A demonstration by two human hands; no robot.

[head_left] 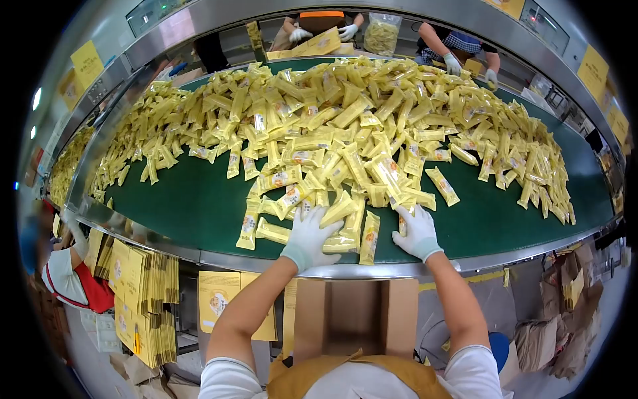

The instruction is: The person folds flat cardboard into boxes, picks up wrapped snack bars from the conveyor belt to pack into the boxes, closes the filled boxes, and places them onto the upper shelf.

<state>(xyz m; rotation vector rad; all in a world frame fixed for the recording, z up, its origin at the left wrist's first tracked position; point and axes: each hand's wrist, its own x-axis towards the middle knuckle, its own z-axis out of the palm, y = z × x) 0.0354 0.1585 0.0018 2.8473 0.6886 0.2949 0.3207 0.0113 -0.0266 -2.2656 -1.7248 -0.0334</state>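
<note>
My left hand point(311, 237), in a white glove, lies with spread fingers against the near edge of a heap of yellow wrapped snack packets point(332, 126). Several packets touch its fingertips and inner side. My right hand point(417, 231), gloved too, is open, its fingers pointing forward at the right side of the same cluster. Between the hands, one packet point(369, 238) lies lengthwise near the belt's front edge. Neither hand has closed round a packet. An open cardboard box point(307, 319) stands below the edge, in front of my body.
The packets lie on a green belt point(199, 199) with a metal rim point(226, 259). Stacks of flat yellow cartons point(143, 279) stand at lower left, brown paper sacks point(538, 346) at lower right. Co-workers' gloved hands point(453, 64) show across the belt; another person point(73, 276) is at left.
</note>
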